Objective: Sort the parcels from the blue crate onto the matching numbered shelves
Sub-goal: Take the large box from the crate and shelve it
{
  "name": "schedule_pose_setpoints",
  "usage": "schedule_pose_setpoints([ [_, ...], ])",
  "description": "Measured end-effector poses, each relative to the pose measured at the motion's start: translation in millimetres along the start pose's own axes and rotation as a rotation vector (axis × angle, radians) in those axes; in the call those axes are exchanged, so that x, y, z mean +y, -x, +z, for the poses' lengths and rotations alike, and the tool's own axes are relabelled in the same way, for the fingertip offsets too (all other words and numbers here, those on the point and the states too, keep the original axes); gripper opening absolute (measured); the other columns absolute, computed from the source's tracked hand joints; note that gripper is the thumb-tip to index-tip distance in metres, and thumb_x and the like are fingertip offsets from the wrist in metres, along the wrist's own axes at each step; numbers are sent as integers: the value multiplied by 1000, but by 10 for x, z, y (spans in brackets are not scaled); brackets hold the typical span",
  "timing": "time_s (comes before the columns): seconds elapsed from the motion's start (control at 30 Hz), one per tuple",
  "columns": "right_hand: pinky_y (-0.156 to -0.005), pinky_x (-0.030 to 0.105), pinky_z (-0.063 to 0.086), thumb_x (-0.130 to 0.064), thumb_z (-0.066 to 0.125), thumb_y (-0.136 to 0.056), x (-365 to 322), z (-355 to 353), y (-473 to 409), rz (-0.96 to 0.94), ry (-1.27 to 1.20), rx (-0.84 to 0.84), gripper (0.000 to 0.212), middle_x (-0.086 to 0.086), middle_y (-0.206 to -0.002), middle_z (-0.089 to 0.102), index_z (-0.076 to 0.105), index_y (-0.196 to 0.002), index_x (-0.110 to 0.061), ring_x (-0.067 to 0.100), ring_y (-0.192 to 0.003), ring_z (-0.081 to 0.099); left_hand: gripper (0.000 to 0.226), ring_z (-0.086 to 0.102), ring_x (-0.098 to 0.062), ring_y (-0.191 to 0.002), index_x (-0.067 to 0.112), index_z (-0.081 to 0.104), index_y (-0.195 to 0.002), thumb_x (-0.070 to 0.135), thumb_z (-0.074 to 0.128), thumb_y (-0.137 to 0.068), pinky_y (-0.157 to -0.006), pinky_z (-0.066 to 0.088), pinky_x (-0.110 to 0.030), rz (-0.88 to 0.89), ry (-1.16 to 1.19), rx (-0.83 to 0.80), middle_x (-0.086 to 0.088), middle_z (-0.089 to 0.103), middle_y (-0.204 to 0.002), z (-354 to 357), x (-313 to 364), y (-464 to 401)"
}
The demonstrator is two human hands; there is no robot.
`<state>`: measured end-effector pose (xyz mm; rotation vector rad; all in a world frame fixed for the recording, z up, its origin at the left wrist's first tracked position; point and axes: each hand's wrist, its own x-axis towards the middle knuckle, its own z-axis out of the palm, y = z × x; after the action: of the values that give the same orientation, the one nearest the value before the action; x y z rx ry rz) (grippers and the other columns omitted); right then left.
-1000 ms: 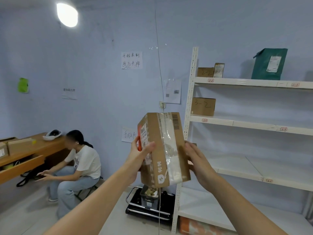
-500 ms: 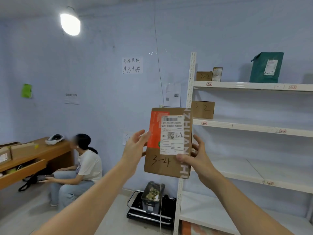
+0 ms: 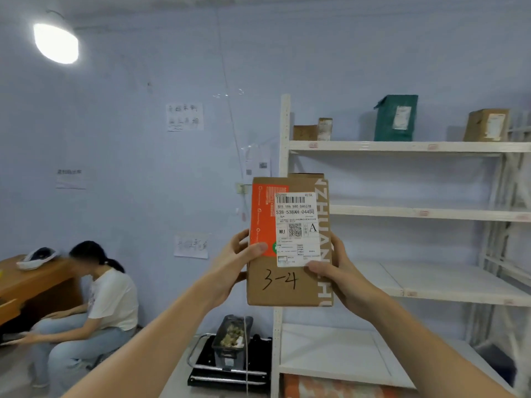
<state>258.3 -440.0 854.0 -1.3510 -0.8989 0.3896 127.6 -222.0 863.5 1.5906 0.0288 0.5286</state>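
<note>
Parcel: cardboard box (image 3: pixel 283 285) marked "3-4", held upright, label side toward the camera.
Left hand (image 3: pixel 230 268): grips the box's left edge, thumb across the front.
Right hand (image 3: pixel 342 278): grips the right edge, thumb on the shipping label (image 3: pixel 297 228).
Shelving: white rack (image 3: pixel 402 146) behind and right of the held box; green parcel (image 3: pixel 396 117) above it on the top shelf.

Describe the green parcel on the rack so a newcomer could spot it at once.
Find the white metal shelving rack against the right wall and look at its top shelf. The dark green upright bag parcel stands near the middle, a white label on its front; its neighbours are all brown cardboard boxes.
</note>
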Motion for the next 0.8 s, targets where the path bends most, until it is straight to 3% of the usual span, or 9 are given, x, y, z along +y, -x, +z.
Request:
schedule_pose_setpoints([
  [0.1,-102,38,54,-39,78,-84,-109,-482,273,-6,19,92,91,-6,-140,65,22,-156,-40,17,-123,67,98,73,-20,-111,26,48,-146,52,86,-60,-87,61,-43,19,47,-73,4,74,-124,536,-76,-191],
  [0.2,-108,40,50,-45,70,-84,-222,-947,606,-19,102,165,76,-14,-132,69,31,-150,-43,12,-121,67,95,73,-21,-112,27,47,-148,50,84,-63,-85,61,-39,33,78,-194,3,73,-126,1164,-173,-351],
  [0.3,-93,24,54,-49,68,-86,-229,-1427,921,-16,148,287,75,-22,-126,70,29,-149,-45,3,-115,68,87,74,-22,-111,32,48,-146,49,81,-68,-81,62,-33,51,114,-305,5,73,-127,1844,-281,-486],
  [0.43,-74,9,54,-42,66,-88,-149,-2015,1238,1,184,413,65,-8,-133,68,35,-144,-37,-2,-107,70,89,71,-23,-116,31,45,-150,48,83,-71,-90,61,-37,42,153,-400,2,70,-133,2544,-510,-675],
  [0.6,-77,13,56,-40,69,-88,73,-2637,1336,36,191,502,62,-11,-131,70,39,-142,-40,3,-112,69,88,71,-25,-117,31,47,-149,50,84,-72,-101,57,-50,16,165,-410,2,70,-133,3153,-875,-958],
  [0.7,-79,14,56,-40,68,-88,233,-2974,1242,48,193,527,58,-15,-126,72,40,-138,-44,2,-111,70,82,72,-24,-116,32,50,-146,50,82,-73,-99,58,-47,8,145,-430,3,72,-131,3399,-1026,-1245],
  [0.8,-97,30,53,-42,69,-89,359,-3393,1038,60,206,538,61,-15,-128,71,39,-141,-41,8,-117,68,76,72,-22,-116,33,51,-145,47,81,-76,-96,60,-39,7,135,-448,5,72,-130,3672,-1183,-1659],
])
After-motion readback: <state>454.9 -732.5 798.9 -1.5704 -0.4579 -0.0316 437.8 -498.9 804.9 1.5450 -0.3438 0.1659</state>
